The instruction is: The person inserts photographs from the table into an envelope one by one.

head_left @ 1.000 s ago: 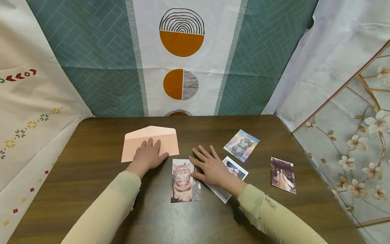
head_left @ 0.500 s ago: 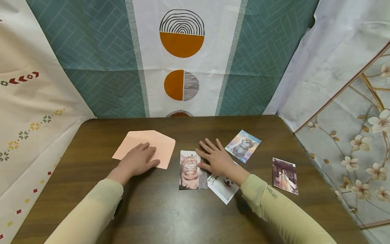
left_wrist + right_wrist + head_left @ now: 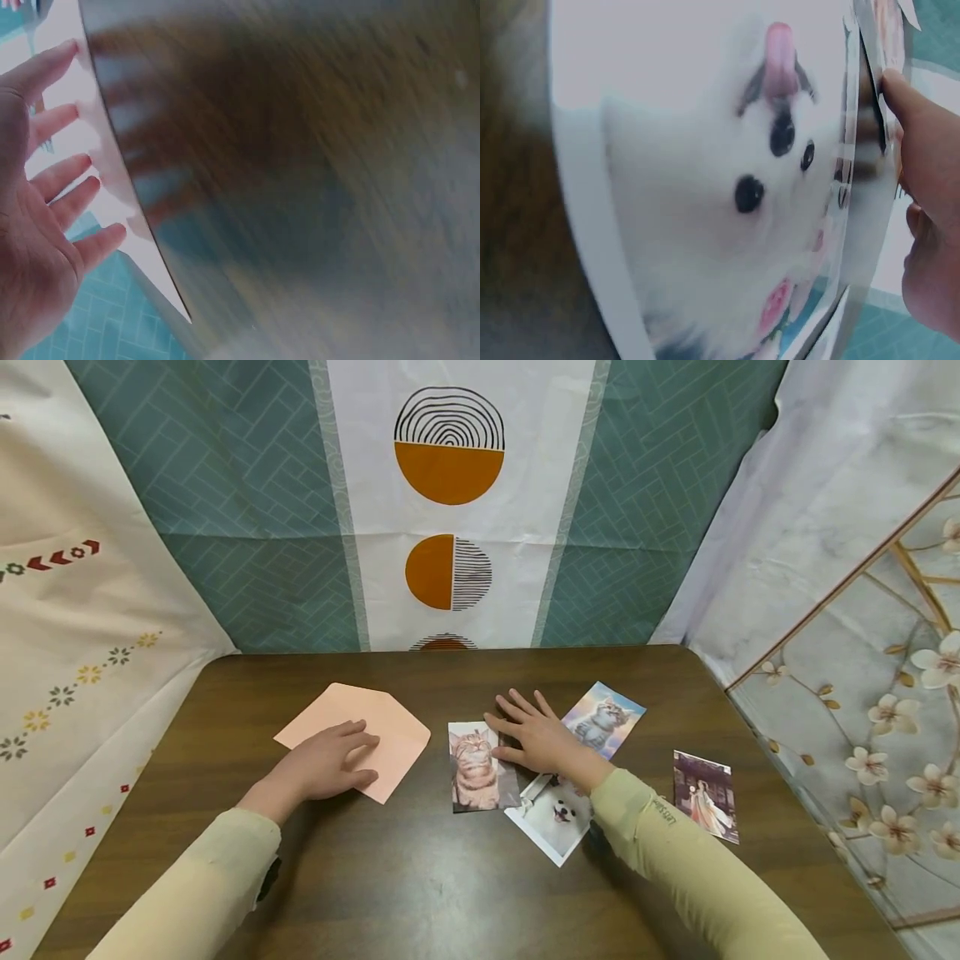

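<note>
In the head view my left hand point(image 3: 326, 764) rests on a peach envelope point(image 3: 393, 739) with its flap open, lying tilted on the table. The left wrist view shows those fingers spread over the envelope point(image 3: 150, 259). My right hand point(image 3: 540, 739) lies with fingers spread at the right edge of an orange-cat photo point(image 3: 472, 768), touching it. A white-dog photo point(image 3: 558, 818) lies under the right wrist, partly covered; this dog photo point(image 3: 697, 202) fills much of the right wrist view. Beyond the hand, a blue kitten picture point(image 3: 607, 714) is partly hidden.
A photo of a figure in a long robe point(image 3: 707, 793) lies farther right on the dark wooden table point(image 3: 420, 893). Patterned cloth point(image 3: 277, 510) hangs behind the far edge, and more cloth point(image 3: 870, 610) stands along both sides.
The envelope has turned clockwise under my left hand, which drew back leftward. My right hand moved up and right, and the cat photo shifted the same way. More of the dog photo shows.
</note>
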Demonstrator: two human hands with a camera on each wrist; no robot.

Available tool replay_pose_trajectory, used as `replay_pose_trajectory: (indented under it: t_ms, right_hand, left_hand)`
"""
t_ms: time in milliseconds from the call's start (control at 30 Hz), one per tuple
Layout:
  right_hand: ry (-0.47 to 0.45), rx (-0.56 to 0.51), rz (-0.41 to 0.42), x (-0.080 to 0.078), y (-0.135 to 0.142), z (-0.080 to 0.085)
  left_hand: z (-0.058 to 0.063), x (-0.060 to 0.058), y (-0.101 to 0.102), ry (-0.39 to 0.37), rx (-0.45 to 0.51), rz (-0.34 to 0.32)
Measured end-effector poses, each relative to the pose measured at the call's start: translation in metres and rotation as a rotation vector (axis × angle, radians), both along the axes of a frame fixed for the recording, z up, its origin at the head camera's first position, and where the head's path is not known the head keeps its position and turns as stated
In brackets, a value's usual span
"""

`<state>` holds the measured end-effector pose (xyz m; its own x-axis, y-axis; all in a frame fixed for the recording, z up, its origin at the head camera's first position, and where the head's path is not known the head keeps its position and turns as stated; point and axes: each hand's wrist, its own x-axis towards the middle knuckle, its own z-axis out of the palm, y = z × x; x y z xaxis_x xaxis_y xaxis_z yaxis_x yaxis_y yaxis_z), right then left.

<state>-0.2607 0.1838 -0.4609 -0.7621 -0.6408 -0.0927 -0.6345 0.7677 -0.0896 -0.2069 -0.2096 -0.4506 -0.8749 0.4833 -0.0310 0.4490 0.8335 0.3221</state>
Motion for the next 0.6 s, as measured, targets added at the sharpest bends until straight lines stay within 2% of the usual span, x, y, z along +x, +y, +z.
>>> replay_pose_trajectory:
  t_ms: [100,200,300,400,600]
  right_hand:
    - [-0.008,-0.073,0.0,-0.001,0.002,0.0]
    - [0.026,-0.138,0.005,-0.003,0.003,-0.001]
    - [0.082,-0.166,0.011,-0.003,0.003,-0.002]
    - [0.12,-0.194,0.021,-0.003,0.002,-0.003]
    - [0.179,-0.237,0.038,-0.003,-0.001,-0.005]
  left_hand:
    - [0.005,0.001,0.006,0.039,-0.023,0.051]
    - [0.011,0.002,0.016,0.048,-0.065,0.173]
    - [0.016,0.003,0.027,-0.018,-0.103,0.315]
    - [0.018,0.002,0.036,-0.102,-0.11,0.416]
    - [0.015,-0.002,0.05,-0.168,-0.109,0.506]
